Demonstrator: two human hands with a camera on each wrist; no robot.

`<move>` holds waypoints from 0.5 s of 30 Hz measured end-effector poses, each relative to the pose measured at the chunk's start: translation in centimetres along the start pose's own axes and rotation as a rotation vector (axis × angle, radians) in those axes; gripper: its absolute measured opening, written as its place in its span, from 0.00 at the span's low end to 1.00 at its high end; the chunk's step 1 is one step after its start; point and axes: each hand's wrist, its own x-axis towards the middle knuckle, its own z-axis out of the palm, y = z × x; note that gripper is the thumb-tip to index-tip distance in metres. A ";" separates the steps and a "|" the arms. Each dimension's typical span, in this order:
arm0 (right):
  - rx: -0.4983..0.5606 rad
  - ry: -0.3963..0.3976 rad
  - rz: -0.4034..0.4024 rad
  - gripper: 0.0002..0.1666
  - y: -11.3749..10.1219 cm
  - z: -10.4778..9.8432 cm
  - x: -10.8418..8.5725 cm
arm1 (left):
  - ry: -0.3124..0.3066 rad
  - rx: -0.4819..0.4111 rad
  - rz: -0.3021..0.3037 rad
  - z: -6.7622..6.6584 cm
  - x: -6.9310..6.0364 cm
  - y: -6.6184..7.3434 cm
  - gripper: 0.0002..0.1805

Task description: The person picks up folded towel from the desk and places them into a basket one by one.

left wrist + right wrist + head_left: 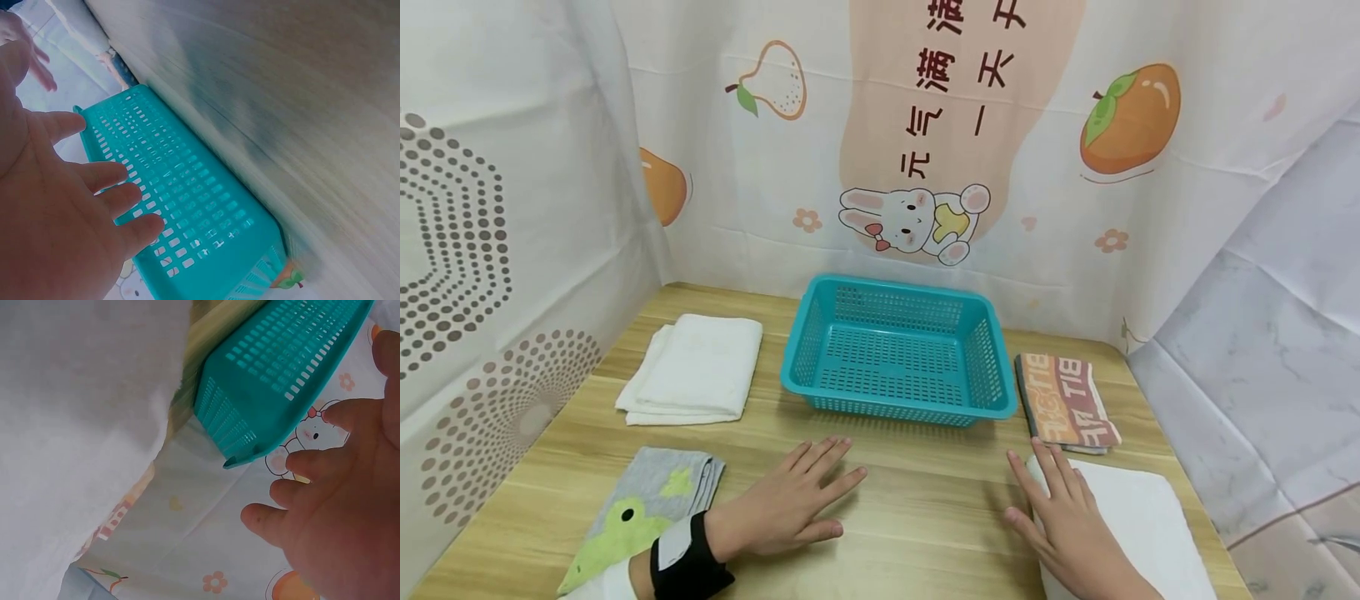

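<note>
Folds of the grey towel (655,487), at eight o'clock from the turquoise basket (898,403), could loosen if the white sleeve (604,583) drags there. The left grip (778,510), at seven, and right grip (1067,521), between four and five, are spread, holding nothing. The white towel (1153,517), at four, could slide if pressed sideways. Grey towel shows green figures; basket is perforated; white towel looks thick.
</note>
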 end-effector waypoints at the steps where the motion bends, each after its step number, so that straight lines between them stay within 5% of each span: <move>1: 0.003 -0.004 0.006 0.41 0.1 0.0 -0.1 | -0.003 0.000 0.000 0.0 0.0 0.0 0.35; 15: 0.038 -0.092 0.106 0.41 0.9 -0.9 -0.6 | -0.026 -0.020 0.001 -0.1 0.2 0.1 0.35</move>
